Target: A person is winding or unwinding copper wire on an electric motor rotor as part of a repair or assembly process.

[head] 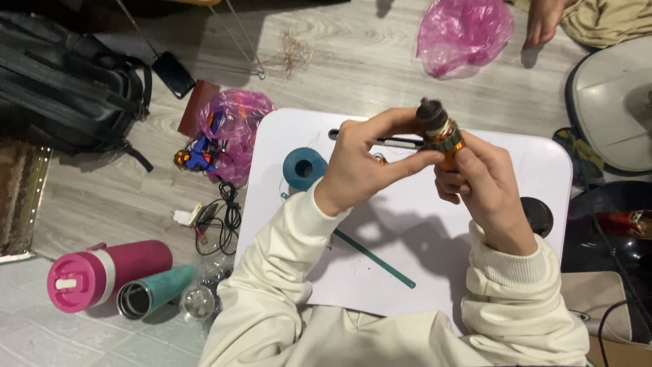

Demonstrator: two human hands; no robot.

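Gripping one small wound rotor [440,136] above the worktop's [543,170] far edge, both hands share it: the left hand [356,170] has its fingers [407,162] clamped on the side, the right hand [485,187] has its fingers closed round the bottom, apparently to steady it at eye level. On the worktop lie one teal tape roll [303,168] near the left edge and one teal strip [373,258]. Two pink bags [465,30] and two flasks [109,272] sit on the floor.

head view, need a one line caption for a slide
Both hands, left and right, hold a small wound motor rotor above a white lap table.
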